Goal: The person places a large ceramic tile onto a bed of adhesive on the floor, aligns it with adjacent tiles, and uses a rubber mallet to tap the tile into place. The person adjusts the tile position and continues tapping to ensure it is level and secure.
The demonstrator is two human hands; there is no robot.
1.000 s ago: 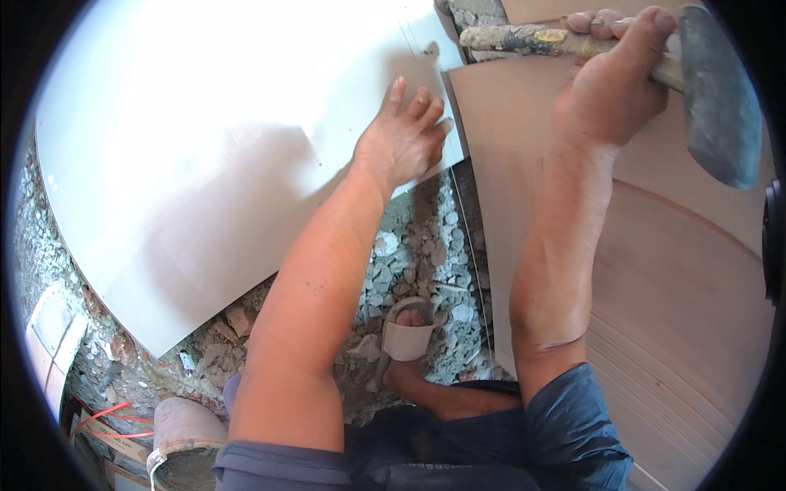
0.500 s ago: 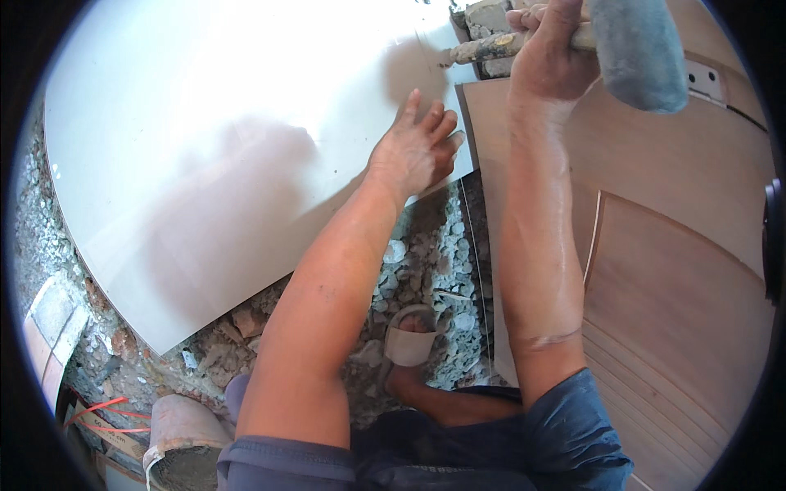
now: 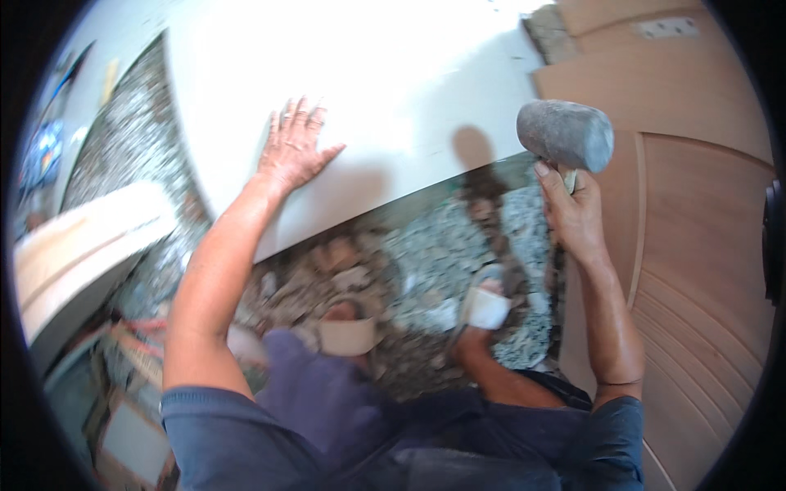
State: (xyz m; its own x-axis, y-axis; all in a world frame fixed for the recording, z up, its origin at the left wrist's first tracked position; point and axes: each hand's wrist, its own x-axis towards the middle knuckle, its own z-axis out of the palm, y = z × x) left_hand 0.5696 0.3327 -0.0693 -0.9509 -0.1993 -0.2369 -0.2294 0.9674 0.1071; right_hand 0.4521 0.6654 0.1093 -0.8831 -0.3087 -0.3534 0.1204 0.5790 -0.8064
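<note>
A large glossy white tile [image 3: 393, 106] lies before me, washed out by bright light along its far part. My left hand [image 3: 296, 147] rests on it near its left edge, palm down and fingers spread, holding nothing. In my right hand [image 3: 577, 211] is a rubber mallet [image 3: 565, 135], its grey head raised beyond the tile's right corner. Fingers and thumb wrap round the handle just under the head; most of the handle is hidden by the hand. The mallet does not touch the tile.
Broken rubble [image 3: 442, 254] covers the ground between the tile and my sandalled feet [image 3: 483, 307]. A brown wooden door panel [image 3: 696, 221] leans along the right. Pale stacked pieces [image 3: 98, 237] stand at the left, with red strips [image 3: 135, 327] below them.
My left hand has gone from the tile's right side to its left part and flattened out. The mallet has come down and nearer, and my view has shifted.
</note>
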